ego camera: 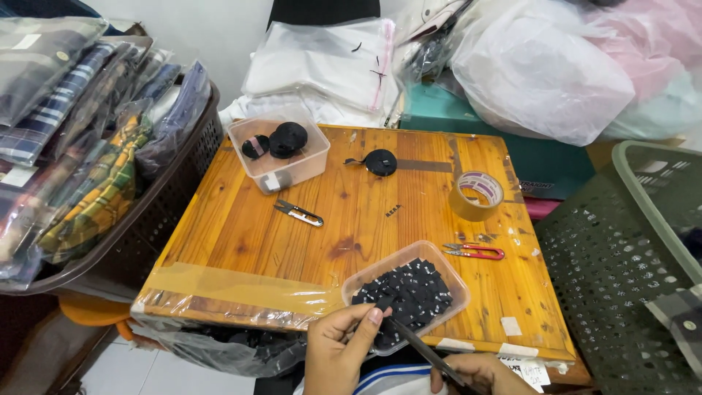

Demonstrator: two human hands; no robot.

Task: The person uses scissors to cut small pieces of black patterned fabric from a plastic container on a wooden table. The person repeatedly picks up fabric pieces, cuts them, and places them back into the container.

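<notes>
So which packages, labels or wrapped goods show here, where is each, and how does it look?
Bagged shirts: left basket, clear flat bags over plaid cloth.
Clear bags: behind the table, flat, white contents.
Bulging bags: back right, white and pink.
Label tub: table's near edge by the left hand, clear, full of small black labels.
White stickers: table's right front corner, small rectangles.

- Small garment packing or labelling workroom, cramped and home-like.
- Low wooden table taped over, with tape roll, thread snips, tub of black labels.
- Left: basket of bagged plaid shirts.
- Far: stacked plastic bags of clothing.
- Right: green basket.
</notes>
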